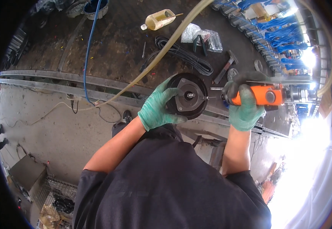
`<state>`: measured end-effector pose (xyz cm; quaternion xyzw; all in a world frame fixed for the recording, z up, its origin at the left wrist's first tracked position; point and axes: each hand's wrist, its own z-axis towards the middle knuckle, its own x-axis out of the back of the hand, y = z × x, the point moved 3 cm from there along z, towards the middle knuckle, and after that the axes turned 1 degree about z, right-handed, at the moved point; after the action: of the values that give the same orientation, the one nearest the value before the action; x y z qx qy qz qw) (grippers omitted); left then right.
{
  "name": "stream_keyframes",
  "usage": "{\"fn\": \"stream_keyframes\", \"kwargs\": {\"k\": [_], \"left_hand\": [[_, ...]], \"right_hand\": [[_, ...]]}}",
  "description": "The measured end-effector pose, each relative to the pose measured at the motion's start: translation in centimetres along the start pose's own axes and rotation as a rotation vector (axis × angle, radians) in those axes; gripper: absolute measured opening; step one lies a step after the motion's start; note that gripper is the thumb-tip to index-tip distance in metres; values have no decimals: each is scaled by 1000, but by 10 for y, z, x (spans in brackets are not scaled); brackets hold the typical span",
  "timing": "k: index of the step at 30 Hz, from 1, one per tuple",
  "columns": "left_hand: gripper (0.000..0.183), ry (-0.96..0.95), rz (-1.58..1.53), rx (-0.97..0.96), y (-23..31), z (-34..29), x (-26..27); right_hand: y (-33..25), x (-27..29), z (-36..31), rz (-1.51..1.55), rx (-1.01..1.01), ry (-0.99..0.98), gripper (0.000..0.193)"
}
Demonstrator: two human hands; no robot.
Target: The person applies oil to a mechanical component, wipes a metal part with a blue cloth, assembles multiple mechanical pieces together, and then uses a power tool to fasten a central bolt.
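My left hand (155,106), in a green glove, grips a round black disc-shaped part (185,106) by its left rim. A plate with rounded corners and small studs covers its face, and a threaded stud sticks out of the middle. To the right, my gloved right hand (246,114) is wrapped round an orange power tool (261,95). The tool lies level, its dark front end toward the disc and metal fittings at its rear. A gap separates the tool's body from the disc. Thin metal rods show between them; I cannot tell what they belong to.
Beyond my hands, the dark workbench (112,45) carries a hammer (226,66), a coiled black cable (190,57), clear plastic bags (213,41) and a cut-open bottle (160,20). A yellowish hose (162,53) and a blue hose (88,61) cross over it. Blue-banded parts (280,36) line the right.
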<state>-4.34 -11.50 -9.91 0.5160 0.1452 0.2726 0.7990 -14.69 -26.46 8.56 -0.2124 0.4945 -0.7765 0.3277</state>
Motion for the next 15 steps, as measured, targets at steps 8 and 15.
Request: {"fn": "stream_keyframes", "kwargs": {"k": [8,15], "left_hand": [[83,-14,6,16,1,-1,-1],[79,11,-51,15,-2,-5,-1]], "right_hand": [[2,4,-1,-22,107,-57,31],[0,-1,-2,-57,110,-67,29]]}}
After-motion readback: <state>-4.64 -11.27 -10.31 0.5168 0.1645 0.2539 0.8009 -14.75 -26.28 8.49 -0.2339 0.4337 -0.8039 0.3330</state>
